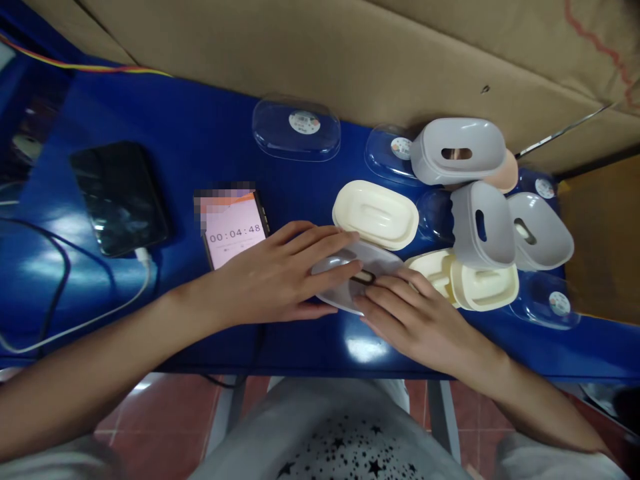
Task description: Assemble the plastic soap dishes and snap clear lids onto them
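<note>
Left hand, right hand, both open flat on grey plastic lid

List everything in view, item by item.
Smartphone: one, black, far left.
Charging cable: one, white, running from the smartphone.
Timer phone: one, pink screen, beside the left hand.
Clear domed lids: five, mostly far side, four with round stickers.
Grey slotted boxes: three, right.
Cream boxes: three, centre-right.
Peach box: one, partly hidden behind grey.
Table: one, blue.
Cardboard: brown, beyond the table.
Translucent lid: one, under both hands.
Left hand: on that lid.
Right hand: on its right end.
</note>
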`<action>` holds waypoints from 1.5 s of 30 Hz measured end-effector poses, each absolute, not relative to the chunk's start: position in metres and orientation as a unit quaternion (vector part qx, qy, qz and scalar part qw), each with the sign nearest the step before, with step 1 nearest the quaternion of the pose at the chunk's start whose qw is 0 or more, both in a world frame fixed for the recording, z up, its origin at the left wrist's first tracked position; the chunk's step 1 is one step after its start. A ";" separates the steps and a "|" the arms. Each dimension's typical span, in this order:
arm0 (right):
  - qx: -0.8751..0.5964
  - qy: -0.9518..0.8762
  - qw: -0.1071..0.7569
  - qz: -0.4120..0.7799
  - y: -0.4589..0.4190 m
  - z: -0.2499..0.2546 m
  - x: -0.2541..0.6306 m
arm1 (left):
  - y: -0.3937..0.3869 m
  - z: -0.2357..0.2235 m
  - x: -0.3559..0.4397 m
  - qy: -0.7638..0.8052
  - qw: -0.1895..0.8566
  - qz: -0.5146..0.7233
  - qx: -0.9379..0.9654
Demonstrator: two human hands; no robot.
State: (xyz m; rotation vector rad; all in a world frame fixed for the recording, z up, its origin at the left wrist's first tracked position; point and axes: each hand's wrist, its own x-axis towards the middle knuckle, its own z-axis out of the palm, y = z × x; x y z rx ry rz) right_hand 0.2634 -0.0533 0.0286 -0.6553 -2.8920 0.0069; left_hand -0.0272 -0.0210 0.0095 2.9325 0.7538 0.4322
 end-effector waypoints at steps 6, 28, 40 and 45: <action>-0.217 -0.962 0.103 0.128 -0.049 0.040 0.265 | -0.022 0.010 -0.026 0.229 0.039 0.164 0.959; -0.253 -0.963 0.059 0.067 -0.034 0.027 0.276 | -0.020 0.001 -0.025 0.285 0.082 0.178 0.938; -0.257 -0.964 0.067 -0.012 -0.039 0.019 0.266 | -0.023 0.005 -0.022 0.277 0.103 0.117 0.948; -0.236 -0.967 0.077 -0.058 -0.039 0.018 0.264 | -0.025 0.006 -0.021 0.278 0.091 0.116 0.949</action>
